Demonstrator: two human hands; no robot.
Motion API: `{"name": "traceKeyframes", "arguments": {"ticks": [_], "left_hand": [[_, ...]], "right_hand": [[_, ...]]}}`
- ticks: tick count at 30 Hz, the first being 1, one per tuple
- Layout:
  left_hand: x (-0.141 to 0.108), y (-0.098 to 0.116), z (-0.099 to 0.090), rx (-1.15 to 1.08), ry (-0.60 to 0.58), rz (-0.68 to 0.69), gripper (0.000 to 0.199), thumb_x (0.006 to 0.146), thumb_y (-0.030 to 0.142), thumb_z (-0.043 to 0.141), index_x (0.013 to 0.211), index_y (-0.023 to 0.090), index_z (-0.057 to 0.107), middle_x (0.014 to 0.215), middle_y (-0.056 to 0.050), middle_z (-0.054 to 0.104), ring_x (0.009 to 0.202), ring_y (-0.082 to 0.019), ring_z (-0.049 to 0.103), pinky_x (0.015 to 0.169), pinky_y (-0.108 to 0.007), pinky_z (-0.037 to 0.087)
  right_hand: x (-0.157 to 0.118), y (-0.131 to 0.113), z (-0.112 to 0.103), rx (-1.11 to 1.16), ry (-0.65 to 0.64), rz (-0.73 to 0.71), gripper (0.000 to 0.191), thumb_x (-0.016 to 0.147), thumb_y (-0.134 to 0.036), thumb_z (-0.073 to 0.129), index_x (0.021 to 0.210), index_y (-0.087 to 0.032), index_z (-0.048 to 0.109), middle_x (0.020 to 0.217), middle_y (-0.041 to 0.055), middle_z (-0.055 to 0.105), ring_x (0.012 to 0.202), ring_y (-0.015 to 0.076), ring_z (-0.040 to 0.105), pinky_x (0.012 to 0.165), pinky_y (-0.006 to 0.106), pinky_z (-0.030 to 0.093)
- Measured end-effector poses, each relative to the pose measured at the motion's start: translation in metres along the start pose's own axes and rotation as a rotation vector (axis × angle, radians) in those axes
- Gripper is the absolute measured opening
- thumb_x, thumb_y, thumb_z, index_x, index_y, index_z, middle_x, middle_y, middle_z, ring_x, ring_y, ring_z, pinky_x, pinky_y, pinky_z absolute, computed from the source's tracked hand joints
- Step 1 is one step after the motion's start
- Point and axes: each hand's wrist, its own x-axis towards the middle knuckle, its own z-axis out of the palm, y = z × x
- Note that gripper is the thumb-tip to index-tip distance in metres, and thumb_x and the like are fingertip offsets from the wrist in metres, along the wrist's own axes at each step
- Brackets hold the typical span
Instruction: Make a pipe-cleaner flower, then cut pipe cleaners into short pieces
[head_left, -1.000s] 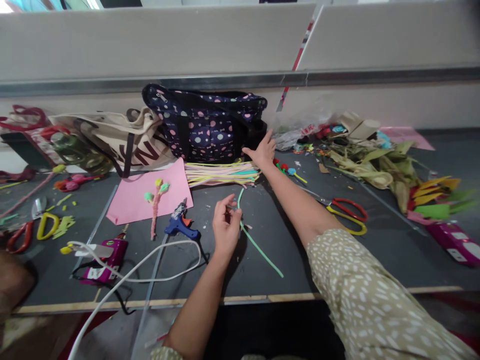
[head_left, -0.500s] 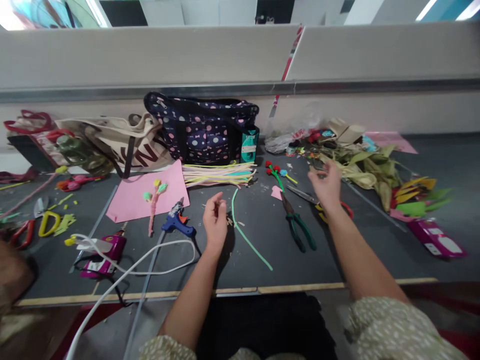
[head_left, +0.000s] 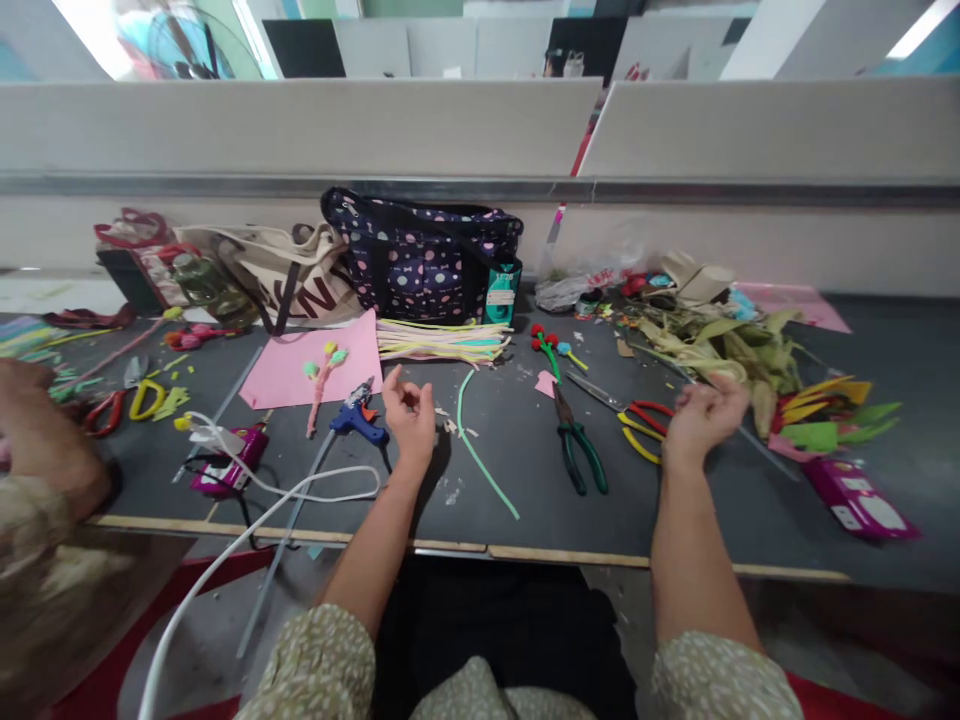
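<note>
Across the dark table (head_left: 555, 520), dry husks (head_left: 690, 345) and scissors (head_left: 622, 406) lie near the right hand (head_left: 705, 415), fingers curled, any pinch impossible to tell! Here's the left hand (head_left: 409, 415), thumb and fingers apart, between the blue glue gun (head_left: 358, 421) and green strip (head_left: 466, 438).

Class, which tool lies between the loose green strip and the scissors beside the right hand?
In the head view, green-handled pliers lie between the green strip and those scissors.
</note>
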Motion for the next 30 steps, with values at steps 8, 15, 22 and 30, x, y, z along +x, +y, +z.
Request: {"name": "traceKeyframes", "arguments": {"ticks": [8, 15, 22, 30], "left_hand": [[0.002, 0.001, -0.006, 0.08, -0.005, 0.108, 0.038, 0.095, 0.036, 0.046, 0.125, 0.014, 0.053, 0.095, -0.007, 0.058, 0.087, -0.017, 0.056, 0.085, -0.032, 0.046], [-0.002, 0.0, -0.001, 0.109, -0.011, 0.103, 0.049, 0.086, 0.039, 0.061, 0.128, 0.015, 0.051, 0.077, 0.002, 0.051, 0.074, -0.014, 0.053, 0.087, -0.033, 0.044], [0.001, 0.001, -0.003, 0.18, 0.034, 0.15, 0.045, 0.091, 0.039, 0.053, 0.129, 0.014, 0.049, 0.118, -0.015, 0.059, 0.111, -0.023, 0.053, 0.097, -0.039, 0.042], [0.007, -0.011, -0.004, -0.004, 0.063, -0.098, 0.045, 0.095, 0.048, 0.045, 0.127, 0.017, 0.049, 0.114, -0.012, 0.06, 0.102, -0.018, 0.059, 0.087, -0.03, 0.046]], "right_hand": [[-0.023, -0.013, -0.064, 0.371, 0.003, 0.226, 0.018, 0.08, -0.043, 0.05, 0.075, -0.03, 0.061, 0.047, -0.0045, 0.035, 0.032, 0.013, 0.03, 0.034, 0.036, 0.037], [-0.088, -0.022, -0.086, 0.467, 0.051, 0.191, 0.029, 0.06, -0.03, 0.074, 0.088, -0.026, 0.068, 0.087, 0.0069, 0.068, 0.057, 0.0173, 0.062, 0.063, 0.041, 0.057], [-0.144, -0.092, -0.06, 0.322, -0.328, 0.095, 0.03, 0.089, -0.042, 0.053, 0.084, -0.017, 0.068, 0.05, -0.004, 0.05, 0.043, 0.0125, 0.051, 0.044, 0.024, 0.044], [-0.197, -0.101, -0.022, 0.281, -0.733, -0.242, 0.024, 0.094, -0.028, 0.044, 0.107, -0.021, 0.064, 0.098, 0.0083, 0.068, 0.065, 0.0147, 0.066, 0.066, 0.032, 0.056]]}}
